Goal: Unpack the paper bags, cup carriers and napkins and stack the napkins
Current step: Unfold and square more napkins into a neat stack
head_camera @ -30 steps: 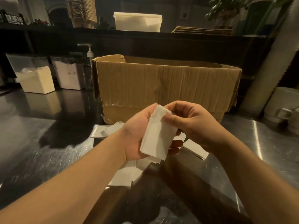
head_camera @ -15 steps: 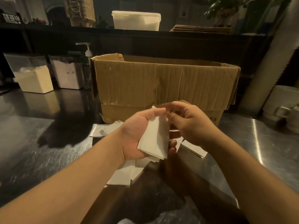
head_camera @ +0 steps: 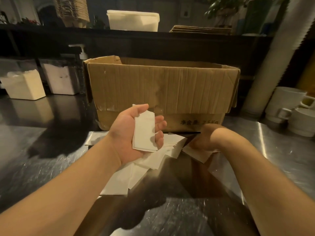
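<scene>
A person's left hand (head_camera: 136,133), palm turned up and forearm raised above a steel counter (head_camera: 42,167), cradles a small stack of folded white napkins (head_camera: 144,132), thumb curled over the top edge and fingertips wrapped around the right side. The right hand (head_camera: 202,142) is lowered to the counter, wrist bent down, resting on a loose napkin (head_camera: 197,154) at the right edge of the pile; it is blurred, and whether its fingers grip the napkin cannot be told. More napkins (head_camera: 150,160) lie scattered and overlapping on the counter beneath the left hand. Just behind them stands an open cardboard box (head_camera: 162,87), its near flap folded down. White cups (head_camera: 289,106) sit at far right, and lidded containers (head_camera: 25,86) at far left.
</scene>
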{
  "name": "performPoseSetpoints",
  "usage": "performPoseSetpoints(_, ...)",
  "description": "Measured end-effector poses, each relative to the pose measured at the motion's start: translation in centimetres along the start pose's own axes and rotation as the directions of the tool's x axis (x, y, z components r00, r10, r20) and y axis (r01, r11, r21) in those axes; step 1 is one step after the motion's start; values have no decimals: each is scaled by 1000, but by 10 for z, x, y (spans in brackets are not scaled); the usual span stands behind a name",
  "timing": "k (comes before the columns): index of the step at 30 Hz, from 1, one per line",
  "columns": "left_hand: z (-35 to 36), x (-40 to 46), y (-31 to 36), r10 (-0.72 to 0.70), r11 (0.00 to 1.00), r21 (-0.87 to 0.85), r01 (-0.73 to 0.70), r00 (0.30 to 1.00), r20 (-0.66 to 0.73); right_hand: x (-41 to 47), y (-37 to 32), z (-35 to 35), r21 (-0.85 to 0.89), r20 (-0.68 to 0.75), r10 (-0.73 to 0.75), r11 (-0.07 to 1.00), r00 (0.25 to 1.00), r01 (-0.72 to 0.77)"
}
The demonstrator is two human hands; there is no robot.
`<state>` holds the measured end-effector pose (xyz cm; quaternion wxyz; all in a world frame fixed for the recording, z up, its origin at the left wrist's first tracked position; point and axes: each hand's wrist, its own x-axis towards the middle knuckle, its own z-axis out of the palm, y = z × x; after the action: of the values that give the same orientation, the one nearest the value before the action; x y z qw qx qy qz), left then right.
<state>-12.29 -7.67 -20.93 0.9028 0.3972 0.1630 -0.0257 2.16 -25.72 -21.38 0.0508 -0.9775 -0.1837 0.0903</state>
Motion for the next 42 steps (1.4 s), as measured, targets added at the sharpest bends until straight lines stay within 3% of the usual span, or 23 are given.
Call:
performPoseSetpoints(9,0,2,-1,16,1000,24,-14,999,-50,-6,1,-9,241,50,-29,970,998,16)
performPoseSetpoints(13,0,1,-1,27,999,31,-26,998,-60,-14,3,-16,416,92,-129,906,987,79)
performPoseSetpoints(15,-1,2,-1,36,999,31,-35,998,-57,-21,5,-19,588,80,-249,793,965,156)
performPoseSetpoints(18,0,1,-2,48,999,20,-47,998,-52,-30,7,-25,815,93,-472,542,877,206)
performPoseSetpoints(22,3,-3,-2,70,996,52,-66,995,-65,-36,4,-28,881,61,-680,381,731,281)
performPoseSetpoints(24,5,-5,-3,41,992,121,-35,998,-47,-39,1,-28,904,19,-718,310,696,295)
performPoseSetpoints(27,12,-9,-5,0,978,210,4,1000,-18,-43,-6,-26,893,-53,-729,270,682,359)
performPoseSetpoints(33,13,-7,-9,16,931,365,-26,999,30,-43,-20,-16,832,-221,-627,279,747,481)
performPoseSetpoints(42,8,-7,-11,-28,952,306,-28,984,177,-44,-33,-6,821,-296,-504,300,811,486)
